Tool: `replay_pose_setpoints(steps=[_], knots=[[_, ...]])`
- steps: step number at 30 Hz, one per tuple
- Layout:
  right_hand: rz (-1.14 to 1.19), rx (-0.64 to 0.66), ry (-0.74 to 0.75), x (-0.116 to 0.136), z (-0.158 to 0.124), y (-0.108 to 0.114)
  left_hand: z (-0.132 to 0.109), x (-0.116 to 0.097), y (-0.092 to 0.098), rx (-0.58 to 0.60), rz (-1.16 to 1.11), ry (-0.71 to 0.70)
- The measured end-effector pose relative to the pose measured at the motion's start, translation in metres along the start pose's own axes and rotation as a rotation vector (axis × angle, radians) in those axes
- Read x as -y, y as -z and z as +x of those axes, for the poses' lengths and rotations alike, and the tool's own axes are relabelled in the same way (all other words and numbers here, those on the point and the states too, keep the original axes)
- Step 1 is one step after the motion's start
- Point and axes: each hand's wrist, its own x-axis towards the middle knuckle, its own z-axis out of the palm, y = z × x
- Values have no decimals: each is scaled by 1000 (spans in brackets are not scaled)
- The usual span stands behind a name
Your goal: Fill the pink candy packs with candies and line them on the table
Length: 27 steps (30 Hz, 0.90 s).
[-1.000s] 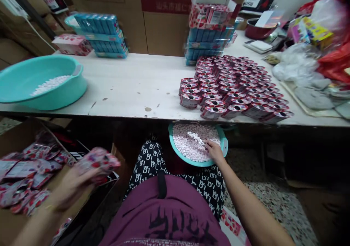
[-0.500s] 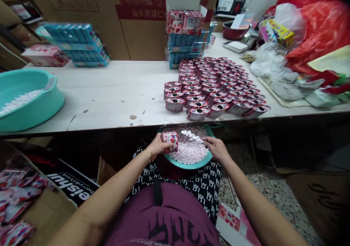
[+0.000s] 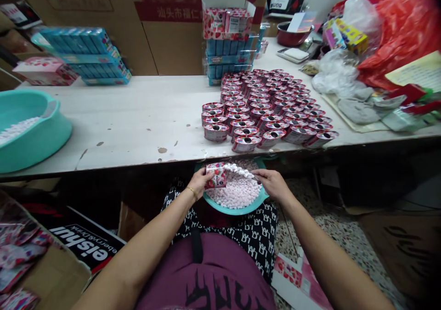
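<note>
On my lap, partly under the table edge, rests a turquoise basin (image 3: 237,210) holding many small white-pink candies (image 3: 237,195). My left hand (image 3: 201,181) is closed around a small red and pink printed packet (image 3: 216,176), tilted over the basin's left side. My right hand (image 3: 274,184) pinches the end of a scoop whose body is mostly hidden under a heaped row of white candies (image 3: 239,170). The heap's far end touches or nearly touches the packet's upper right edge.
Rows of red oval-topped packets (image 3: 246,143) stand on the white table (image 3: 138,131). Another turquoise basin (image 3: 34,140) with candies sits at left. Blue boxed packs (image 3: 93,55) stand behind, with red plastic bags (image 3: 406,34) at right. An open carton (image 3: 65,264) of flat packets lies lower left.
The loaded scoop has moved left, so its heaped end now meets the packet's edge. My left hand has turned the packet slightly. The whole view has shifted a little.
</note>
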Motion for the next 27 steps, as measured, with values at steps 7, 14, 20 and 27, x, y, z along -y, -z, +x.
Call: replay_pose_setpoints(steps=[7,14,20,27], knots=[[-514,86,-3,40,-7,17,-3,16,6,241,-312,155],[-981,205,67,101,4,25,-2,13,14,301,-170,113],[-1078,213,251,124,14,17,4,6,15,347,-30,72],[-1026,183,407,122,21,9,11,7,9,286,162,-21]])
